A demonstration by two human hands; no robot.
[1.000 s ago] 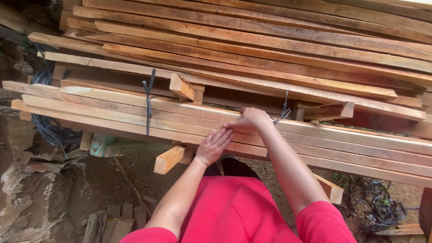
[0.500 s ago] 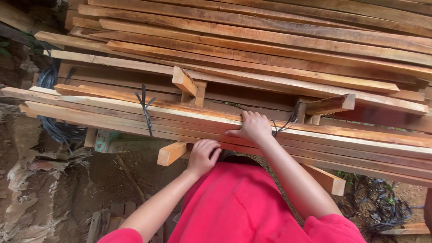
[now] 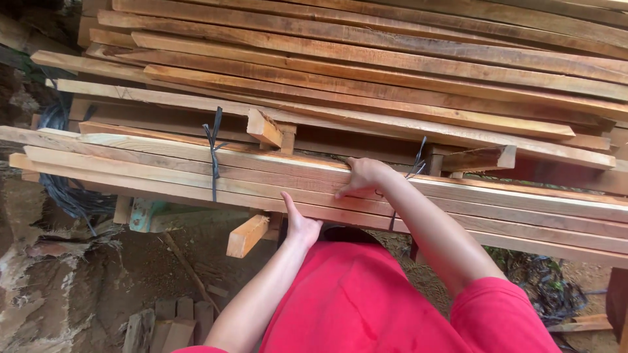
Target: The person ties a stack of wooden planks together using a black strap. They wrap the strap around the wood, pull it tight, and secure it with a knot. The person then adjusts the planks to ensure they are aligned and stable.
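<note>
A bundle of long wooden planks (image 3: 157,168), tied with two dark straps, lies across in front of me at waist height. My right hand (image 3: 364,175) rests on top of the bundle, fingers curled over the upper plank near the right strap (image 3: 413,167). My left hand (image 3: 301,223) presses flat against the bundle's near lower edge, fingers pointing up. The left strap (image 3: 213,153) circles the bundle further left. I wear a red shirt.
A large stack of long planks (image 3: 392,72) rises behind the bundle, resting on short wooden blocks (image 3: 264,128). One block end (image 3: 247,235) sticks out under the bundle. Offcuts (image 3: 163,323) lie on the dirt ground at lower left, beside dark cable (image 3: 69,196).
My left hand moved from on the bundle's front to under its near edge. My right hand kept its place on top. The view shifted slightly.
</note>
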